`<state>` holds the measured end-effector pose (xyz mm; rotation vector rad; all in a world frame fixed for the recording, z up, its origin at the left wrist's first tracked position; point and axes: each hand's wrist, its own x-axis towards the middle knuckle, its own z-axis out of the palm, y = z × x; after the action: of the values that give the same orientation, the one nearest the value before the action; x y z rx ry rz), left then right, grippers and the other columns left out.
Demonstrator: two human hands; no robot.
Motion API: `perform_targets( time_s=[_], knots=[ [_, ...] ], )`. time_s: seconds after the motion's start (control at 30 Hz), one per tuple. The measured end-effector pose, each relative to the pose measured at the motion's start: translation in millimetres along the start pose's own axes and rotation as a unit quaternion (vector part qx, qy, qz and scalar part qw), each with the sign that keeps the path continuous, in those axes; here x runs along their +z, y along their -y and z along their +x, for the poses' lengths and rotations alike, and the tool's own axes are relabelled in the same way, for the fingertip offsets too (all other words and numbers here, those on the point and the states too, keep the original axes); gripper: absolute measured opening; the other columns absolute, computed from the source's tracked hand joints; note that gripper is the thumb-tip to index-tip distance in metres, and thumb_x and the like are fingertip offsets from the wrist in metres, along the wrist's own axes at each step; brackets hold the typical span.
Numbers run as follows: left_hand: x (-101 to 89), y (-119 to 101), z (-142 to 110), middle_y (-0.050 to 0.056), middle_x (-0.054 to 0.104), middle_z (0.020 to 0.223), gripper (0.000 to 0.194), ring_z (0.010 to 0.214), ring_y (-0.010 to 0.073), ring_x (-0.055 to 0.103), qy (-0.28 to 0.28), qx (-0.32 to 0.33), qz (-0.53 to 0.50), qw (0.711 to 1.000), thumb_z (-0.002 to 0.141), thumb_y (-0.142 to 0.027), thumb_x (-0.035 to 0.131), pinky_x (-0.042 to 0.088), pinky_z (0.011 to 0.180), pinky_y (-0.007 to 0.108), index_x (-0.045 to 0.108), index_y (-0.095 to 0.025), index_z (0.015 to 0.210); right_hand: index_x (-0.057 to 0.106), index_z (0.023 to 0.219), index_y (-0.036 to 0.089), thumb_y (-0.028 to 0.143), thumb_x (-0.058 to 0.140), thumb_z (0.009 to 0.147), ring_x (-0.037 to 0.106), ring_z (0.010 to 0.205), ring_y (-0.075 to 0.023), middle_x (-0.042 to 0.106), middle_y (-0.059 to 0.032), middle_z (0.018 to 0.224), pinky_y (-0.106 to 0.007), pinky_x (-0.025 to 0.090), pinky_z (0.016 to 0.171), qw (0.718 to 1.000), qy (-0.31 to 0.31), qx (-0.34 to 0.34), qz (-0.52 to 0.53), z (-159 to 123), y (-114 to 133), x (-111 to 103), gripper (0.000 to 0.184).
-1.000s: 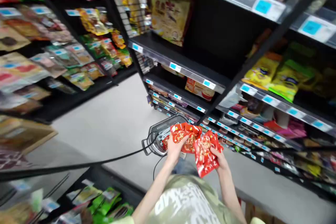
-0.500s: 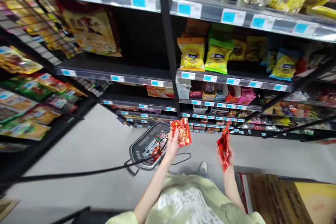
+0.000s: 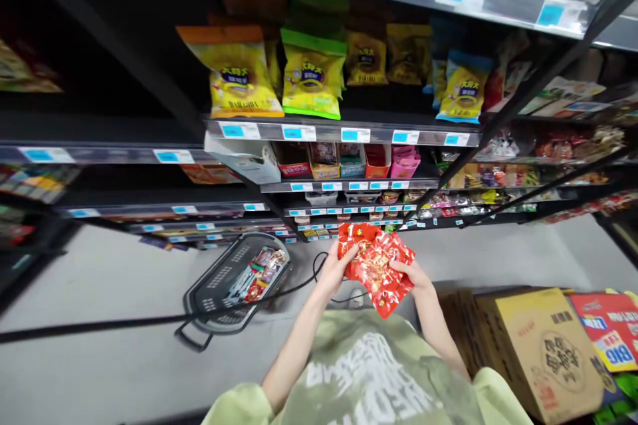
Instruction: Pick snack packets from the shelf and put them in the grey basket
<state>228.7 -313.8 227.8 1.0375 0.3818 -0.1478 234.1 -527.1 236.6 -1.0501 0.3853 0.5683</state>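
Observation:
Two red snack packets overlap in front of my chest. My left hand (image 3: 335,270) pinches the left red snack packet (image 3: 355,234) by its left side, thumb on top. My right hand (image 3: 415,275) grips the right red snack packet (image 3: 381,275) at its right edge; it lies tilted over part of the other. Whether further packets are stacked beneath is hidden. Down to the left on the floor, a dark grey shopping basket (image 3: 212,284) holds several small packets (image 3: 262,272), some of them red.
Shelves with blue-and-white price tags rise ahead, carrying yellow snack bags (image 3: 312,76) and small boxes (image 3: 323,163). Cardboard boxes (image 3: 543,352) stand at the lower right. A black cable (image 3: 124,329) crosses the view over the basket. Grey floor (image 3: 124,372) lies at the left.
My view has turned right along the shelves. The hands moved apart with their red packets, then came together again, packets now overlapping. The basket appears farther left.

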Motion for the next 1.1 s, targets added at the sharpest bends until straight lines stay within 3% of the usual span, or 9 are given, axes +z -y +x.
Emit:
perform_targets(
  time_s=[0.1,0.2,0.33,0.43,0.53,0.67,0.73,0.93,1.1],
  knots=[
    [3.6,9,8,0.01,0.07,0.132,0.067,0.118,0.0273,0.069,-0.034,0.053,0.04,0.997,0.075,-0.046,0.085,0.054,0.1,0.038,0.058,-0.026,0.133,0.073,0.097,0.023,0.035,0.096,0.052,0.078,0.093,-0.0352,0.082,-0.0063,0.097,-0.051,0.064,0.088,0.998,-0.056,-0.012,0.038,2,5,-25,0.052],
    [0.1,10,15,0.007,0.068,0.136,0.073,0.122,0.0254,0.067,-0.058,0.098,0.108,0.988,0.078,-0.045,0.083,0.051,0.106,0.038,0.052,-0.03,0.142,0.074,0.096,0.022,0.033,0.096,0.056,0.078,0.095,-0.0353,0.082,-0.0083,0.1,-0.05,0.064,0.089,0.996,-0.073,-0.021,0.043,6,14,-35,0.047],
    [-2.2,1,24,0.007,0.076,0.115,0.041,0.11,0.0272,0.07,-0.025,0.118,0.236,0.964,0.082,-0.045,0.076,0.05,0.103,0.039,0.072,-0.025,0.117,0.076,0.1,0.019,0.026,0.097,0.06,0.077,0.1,-0.0343,0.081,-0.0102,0.106,-0.049,0.063,0.092,0.999,-0.04,-0.019,0.015,11,28,-31,0.046],
    [1.2,-6,30,0.008,0.078,0.106,0.025,0.105,0.029,0.068,0.036,0.106,0.299,0.948,0.085,-0.043,0.071,0.048,0.102,0.039,0.08,-0.023,0.097,0.076,0.104,0.018,0.022,0.097,0.057,0.077,0.101,-0.0325,0.08,-0.0104,0.108,-0.047,0.062,0.094,1.0,0.001,-0.012,-0.023,16,34,-25,0.051],
    [4.6,-9,32,0.009,0.077,0.113,0.028,0.106,0.0293,0.067,0.077,0.069,0.292,0.951,0.088,-0.043,0.066,0.047,0.101,0.039,0.081,-0.023,0.101,0.077,0.105,0.017,0.019,0.097,0.054,0.077,0.102,-0.0306,0.081,-0.0087,0.107,-0.046,0.062,0.093,0.997,0.047,0.001,-0.06,23,36,-20,0.055],
    [2.7,-13,29,0.006,0.075,0.111,0.042,0.101,0.028,0.068,0.084,0.029,0.298,0.95,0.069,-0.038,0.086,0.05,0.095,0.035,0.073,-0.024,0.107,0.077,0.107,0.02,0.018,0.096,0.054,0.078,0.097,-0.0267,0.081,-0.0035,0.102,-0.042,0.063,0.09,0.993,0.072,0.001,-0.092,30,38,-11,0.056],
    [-2.8,-16,28,0.003,0.074,0.102,0.049,0.095,0.026,0.068,0.067,0.024,0.303,0.95,0.061,-0.033,0.091,0.051,0.09,0.033,0.069,-0.023,0.103,0.077,0.105,0.021,0.018,0.096,0.053,0.078,0.093,-0.0264,0.082,-0.0021,0.098,-0.042,0.064,0.088,0.993,0.074,0.01,-0.096,33,39,-7,0.055],
    [-38.8,-20,42,0.004,0.072,0.101,0.035,0.089,0.0222,0.066,0.019,0.016,0.257,0.966,0.069,-0.038,0.086,0.052,0.079,0.028,0.07,-0.023,0.097,0.078,0.088,0.021,0.022,0.097,0.053,0.079,0.081,-0.0274,0.081,-0.0025,0.088,-0.043,0.065,0.078,0.999,-0.016,0.036,-0.024,38,30,-4,0.04],
    [-61.3,-23,59,0.005,0.074,0.096,0.031,0.087,0.0233,0.065,-0.003,-0.01,0.237,0.972,0.068,-0.043,0.087,0.053,0.078,0.03,0.075,-0.022,0.088,0.078,0.085,0.018,0.02,0.099,0.05,0.079,0.078,-0.0292,0.081,-0.0073,0.088,-0.045,0.065,0.079,0.996,-0.068,0.046,0.027,40,20,-7,0.041]
  ],
)
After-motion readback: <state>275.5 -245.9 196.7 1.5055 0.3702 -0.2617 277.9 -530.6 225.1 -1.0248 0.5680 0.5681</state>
